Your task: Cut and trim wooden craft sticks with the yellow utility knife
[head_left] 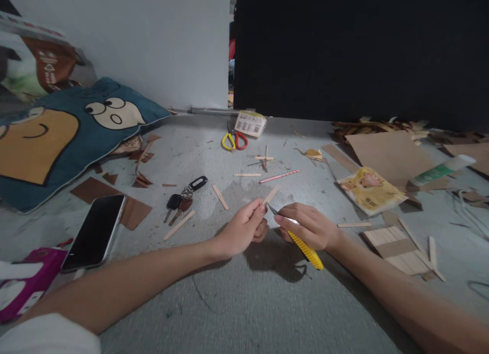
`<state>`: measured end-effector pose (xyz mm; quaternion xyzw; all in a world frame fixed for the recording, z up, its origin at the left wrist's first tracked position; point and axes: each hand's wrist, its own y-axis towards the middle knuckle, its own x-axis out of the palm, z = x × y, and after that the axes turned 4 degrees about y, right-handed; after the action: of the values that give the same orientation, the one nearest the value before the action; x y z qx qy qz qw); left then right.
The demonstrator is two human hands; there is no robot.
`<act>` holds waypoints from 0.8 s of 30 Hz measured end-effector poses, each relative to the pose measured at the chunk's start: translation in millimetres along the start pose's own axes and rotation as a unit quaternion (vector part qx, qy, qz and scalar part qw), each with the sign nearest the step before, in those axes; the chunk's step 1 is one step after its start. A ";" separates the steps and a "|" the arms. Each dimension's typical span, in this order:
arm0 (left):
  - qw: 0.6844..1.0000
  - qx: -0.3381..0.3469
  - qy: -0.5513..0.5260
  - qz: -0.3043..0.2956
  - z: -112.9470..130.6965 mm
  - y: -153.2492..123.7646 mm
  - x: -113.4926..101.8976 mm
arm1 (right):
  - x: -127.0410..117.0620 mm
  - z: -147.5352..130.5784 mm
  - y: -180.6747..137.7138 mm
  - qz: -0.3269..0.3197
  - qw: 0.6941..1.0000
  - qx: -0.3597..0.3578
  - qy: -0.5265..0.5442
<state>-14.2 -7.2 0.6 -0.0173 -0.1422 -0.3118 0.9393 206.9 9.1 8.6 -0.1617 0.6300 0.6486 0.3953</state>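
Note:
Between the thumb and fingers of my left hand a wooden craft stick is pinched, its free end pointing up and to the right. My right hand is closed around a yellow utility knife. The knife's blade points up and left, close to the stick near my left thumb; whether it touches the wood I cannot tell. Beyond the hands lie a red-and-white striped pencil, a loose craft stick and a small cross of sticks.
Keys and a phone lie at left, near a blue pillow. Scissors rest at the back. At right are a bundle of craft sticks, a yellow packet, a glue stick and cardboard.

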 end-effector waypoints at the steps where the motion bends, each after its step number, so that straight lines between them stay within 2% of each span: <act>1: 1.000 0.002 -0.001 -0.003 0.2 -0.2 0.2 | 0.2 -0.1 -0.8 -0.002 1.000 0.005 0.003; 5: 1.000 0.011 -0.005 -0.018 -0.6 -0.7 0.3 | 0.3 -1.0 -2.0 0.001 1.000 0.015 0.002; 18: 0.999 -0.001 0.032 -0.002 -0.1 -0.8 0.7 | 0.8 -3.2 5.0 0.025 0.999 0.020 0.038; 24: 0.998 -0.010 0.060 0.029 -1.6 -1.0 -0.1 | 0.2 -7.1 8.7 0.025 0.998 0.053 0.039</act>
<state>-14.6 -8.1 -1.0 -0.0121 -0.0814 -0.2867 0.9545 198.5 3.4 13.4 -0.1503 0.6824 0.6171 0.3619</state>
